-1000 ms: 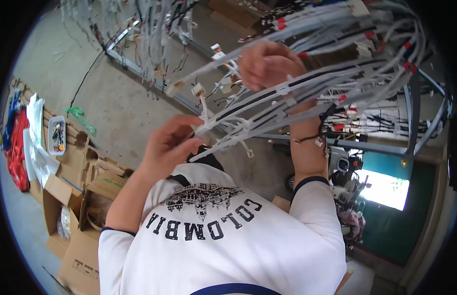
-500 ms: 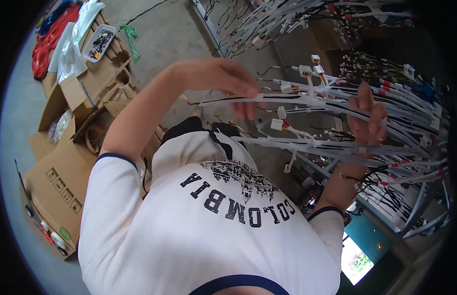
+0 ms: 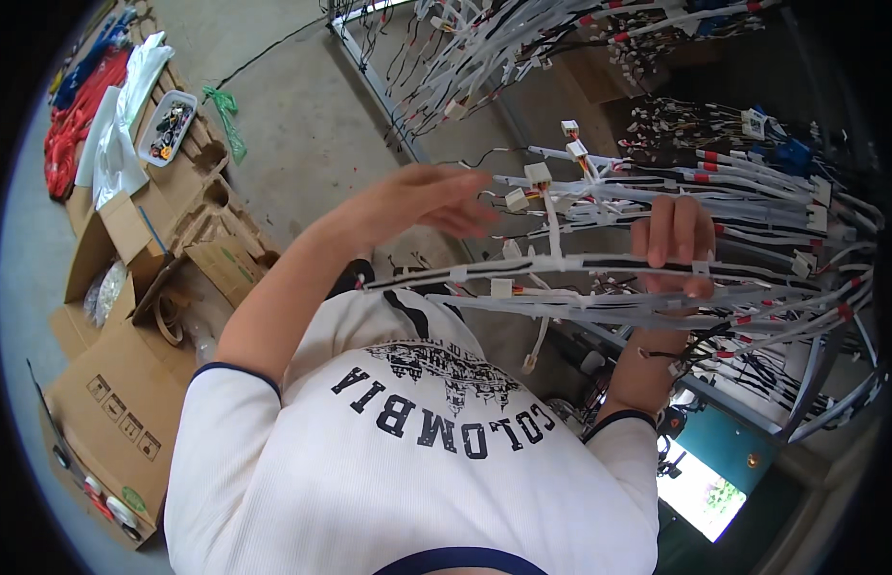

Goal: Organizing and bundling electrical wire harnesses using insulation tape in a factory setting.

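Note:
My right hand (image 3: 674, 244) is closed around a wire harness (image 3: 599, 264), a long bundle of black and white wires in pale sleeving. The bundle stretches leftward across my front, and a short branch stands up from it with a white connector (image 3: 539, 175) on its tip. To its left, my left hand (image 3: 436, 199) hangs above the bundle's free end, fingers stretched out and holding nothing. Just nearer to me, a second similar harness (image 3: 561, 305) passes below my right fingers. More harnesses (image 3: 599, 196) with white plugs lie beyond.
Further harnesses (image 3: 503, 48) hang at the top over a metal rail (image 3: 355, 57). At left stand an opened cardboard box (image 3: 101, 412), a white tray (image 3: 168, 129) of small parts, plastic bags (image 3: 125, 125) and a green bag (image 3: 227, 120). A metal frame (image 3: 743, 417) is at lower right.
The held harness has come nearer my body, and my right hand has moved left and toward me with it. My left hand has moved leftward, away from the wires.

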The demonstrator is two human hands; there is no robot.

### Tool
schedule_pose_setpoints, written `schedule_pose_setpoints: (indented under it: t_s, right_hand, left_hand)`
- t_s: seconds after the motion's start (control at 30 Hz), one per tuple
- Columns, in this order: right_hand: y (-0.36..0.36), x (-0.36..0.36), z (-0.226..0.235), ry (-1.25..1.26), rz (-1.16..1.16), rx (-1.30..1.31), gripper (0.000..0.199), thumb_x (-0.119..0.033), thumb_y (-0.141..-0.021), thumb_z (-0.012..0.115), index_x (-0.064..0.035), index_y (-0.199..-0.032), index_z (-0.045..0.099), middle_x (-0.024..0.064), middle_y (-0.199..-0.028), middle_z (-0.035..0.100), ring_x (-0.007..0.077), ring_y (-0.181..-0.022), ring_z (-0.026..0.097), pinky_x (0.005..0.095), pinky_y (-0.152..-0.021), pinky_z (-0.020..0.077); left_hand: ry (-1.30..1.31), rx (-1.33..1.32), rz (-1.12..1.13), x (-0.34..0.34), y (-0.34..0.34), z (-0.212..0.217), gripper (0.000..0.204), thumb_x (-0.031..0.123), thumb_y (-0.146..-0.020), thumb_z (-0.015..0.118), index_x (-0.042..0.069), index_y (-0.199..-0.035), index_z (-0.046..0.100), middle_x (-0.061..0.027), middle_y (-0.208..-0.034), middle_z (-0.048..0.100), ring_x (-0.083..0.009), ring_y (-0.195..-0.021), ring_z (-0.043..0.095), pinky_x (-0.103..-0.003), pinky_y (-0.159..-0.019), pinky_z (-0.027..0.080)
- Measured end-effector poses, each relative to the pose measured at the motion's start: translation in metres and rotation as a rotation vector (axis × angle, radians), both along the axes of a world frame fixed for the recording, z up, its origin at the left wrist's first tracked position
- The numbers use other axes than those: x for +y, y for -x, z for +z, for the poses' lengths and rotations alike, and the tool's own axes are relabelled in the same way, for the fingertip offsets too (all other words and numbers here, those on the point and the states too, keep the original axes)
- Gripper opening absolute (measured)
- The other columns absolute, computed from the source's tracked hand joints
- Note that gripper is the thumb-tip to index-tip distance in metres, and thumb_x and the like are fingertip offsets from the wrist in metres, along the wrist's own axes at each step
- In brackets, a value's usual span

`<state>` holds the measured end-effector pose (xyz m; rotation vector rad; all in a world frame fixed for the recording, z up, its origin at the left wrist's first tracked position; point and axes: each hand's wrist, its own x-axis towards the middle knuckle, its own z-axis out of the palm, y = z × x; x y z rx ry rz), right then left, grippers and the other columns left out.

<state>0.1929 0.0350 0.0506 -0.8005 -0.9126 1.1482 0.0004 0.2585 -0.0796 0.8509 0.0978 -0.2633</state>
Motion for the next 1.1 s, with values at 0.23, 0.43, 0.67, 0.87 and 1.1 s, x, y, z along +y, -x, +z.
schedule_pose_setpoints:
  t_s: [0.23, 0.43, 0.67, 0.87, 1.1]
  right_hand:
    - [-0.007, 0.000, -0.007, -0.043, 0.167, 0.026, 0.041, -0.014, -0.064, 0.082, -0.0051, -0.087, 0.048, 0.0135, -0.081, 0.059, 0.0161, -0.061, 0.054, 0.0237, -0.053, 0.0468]
    - [-0.004, -0.012, -0.008, 0.001, 0.022, 0.025, 0.035, -0.016, -0.068, 0.082, -0.0080, -0.087, 0.053, 0.0170, -0.095, 0.054, 0.0195, -0.070, 0.058, 0.0267, -0.062, 0.0516]
    - [-0.004, -0.004, -0.011, -0.075, 0.073, 0.063, 0.031, -0.013, -0.072, 0.080, -0.0080, -0.087, 0.054, 0.0144, -0.096, 0.053, 0.0200, -0.073, 0.058, 0.0280, -0.062, 0.0522]
    - [-0.018, -0.003, -0.008, -0.125, 0.144, -0.005, 0.031, -0.012, -0.074, 0.079, -0.0076, -0.092, 0.054, 0.0126, -0.099, 0.053, 0.0195, -0.073, 0.057, 0.0268, -0.062, 0.0504]
    - [-0.016, -0.005, -0.010, -0.121, 0.088, -0.055, 0.029, -0.014, -0.077, 0.075, -0.0073, -0.092, 0.052, 0.0144, -0.098, 0.053, 0.0189, -0.068, 0.056, 0.0279, -0.057, 0.0489]
  left_hand:
    - [0.191, 0.009, 0.362, -0.026, -0.027, 0.034, 0.034, 0.007, -0.090, 0.060, -0.005, -0.121, 0.052, -0.0126, -0.105, 0.065, -0.0210, -0.093, 0.065, -0.029, -0.084, 0.052]
    - [-0.032, -0.562, 0.738, -0.031, 0.003, 0.073, 0.036, -0.017, -0.076, 0.063, -0.004, -0.109, 0.058, -0.0116, -0.107, 0.058, -0.0145, -0.091, 0.056, -0.027, -0.077, 0.049]
    - [-0.165, -0.705, 0.744, -0.025, 0.007, 0.080, 0.039, -0.020, -0.073, 0.061, -0.005, -0.109, 0.060, -0.0122, -0.108, 0.056, -0.0157, -0.097, 0.054, -0.027, -0.076, 0.048]
    - [-0.144, -0.197, 0.585, -0.013, 0.000, 0.059, 0.041, 0.004, -0.083, 0.062, -0.001, -0.122, 0.051, -0.0100, -0.117, 0.057, -0.0182, -0.104, 0.057, -0.031, -0.086, 0.047]
    - [-0.247, -0.125, 0.113, -0.033, 0.004, 0.062, 0.030, 0.012, -0.089, 0.063, -0.002, -0.115, 0.060, -0.0056, -0.095, 0.066, -0.0090, -0.080, 0.060, -0.022, -0.071, 0.049]
